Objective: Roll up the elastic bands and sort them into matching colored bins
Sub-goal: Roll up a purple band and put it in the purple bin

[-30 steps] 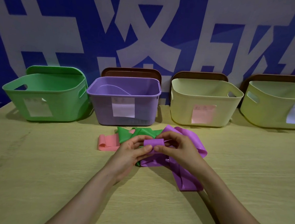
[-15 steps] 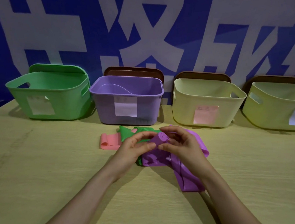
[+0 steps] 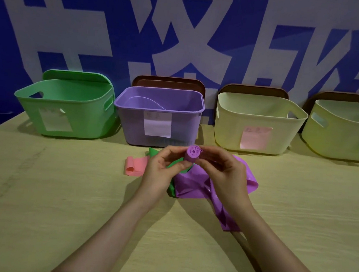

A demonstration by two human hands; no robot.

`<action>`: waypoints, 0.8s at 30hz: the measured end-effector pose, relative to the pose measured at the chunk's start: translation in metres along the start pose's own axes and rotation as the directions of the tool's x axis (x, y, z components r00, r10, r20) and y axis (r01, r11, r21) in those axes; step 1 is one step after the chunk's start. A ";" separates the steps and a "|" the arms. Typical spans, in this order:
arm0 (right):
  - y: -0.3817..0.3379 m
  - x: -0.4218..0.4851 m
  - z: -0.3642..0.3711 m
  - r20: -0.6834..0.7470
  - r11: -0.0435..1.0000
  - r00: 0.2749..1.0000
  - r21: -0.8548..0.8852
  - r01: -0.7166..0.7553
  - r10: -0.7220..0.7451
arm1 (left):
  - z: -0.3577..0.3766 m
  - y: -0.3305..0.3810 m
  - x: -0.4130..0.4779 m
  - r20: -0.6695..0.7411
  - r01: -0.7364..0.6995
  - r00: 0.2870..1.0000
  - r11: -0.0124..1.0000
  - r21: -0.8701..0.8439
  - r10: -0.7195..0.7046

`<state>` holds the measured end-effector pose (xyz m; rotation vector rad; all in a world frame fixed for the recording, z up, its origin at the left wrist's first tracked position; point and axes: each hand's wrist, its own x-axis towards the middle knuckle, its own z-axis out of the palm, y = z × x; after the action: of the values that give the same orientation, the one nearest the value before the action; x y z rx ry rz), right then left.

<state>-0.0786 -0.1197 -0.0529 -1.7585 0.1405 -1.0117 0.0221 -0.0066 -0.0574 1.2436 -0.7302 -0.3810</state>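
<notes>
Compared with a second ago, the rolled end of the purple band (image 3: 192, 155) is thicker and has been tipped up, so its spiral end now faces the camera instead of lying sideways between the fingers. It is held just above the tabletop (image 3: 60, 201) at the centre of the frame, in front of the purple bin (image 3: 181, 128).

The left hand (image 3: 161, 173) pinches the roll from the left, thumb and curled fingers closed on its lower side. The right hand (image 3: 225, 174) grips it from the right with its fingertips. The unrolled remainder of the band hangs from the roll and lies crumpled on the tabletop under and to the right of the hands, one tail running toward the lower right.

A green band (image 3: 171, 188) lies partly under the purple one and the left hand. A pink band (image 3: 134, 166), one end curled, lies flat just left of the left hand.

Four bins stand in a row along the back edge against a blue wall with white characters: a green bin (image 3: 84, 119) at left, the purple bin, a cream bin (image 3: 228, 132) with a pink label, and a yellow-green bin (image 3: 336, 141) cut off at the right edge.
</notes>
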 end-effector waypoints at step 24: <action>-0.010 0.278 0.095 0.268 0.851 0.807 -0.161 -0.500 0.525 | -0.074 0.121 0.234 -0.070 0.522 0.853 0.845 0.118 -0.518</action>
<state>0.1595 -0.1941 0.1030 -1.7884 0.4449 -0.3369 0.2268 -0.0651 0.1152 1.5709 -0.3766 -0.7640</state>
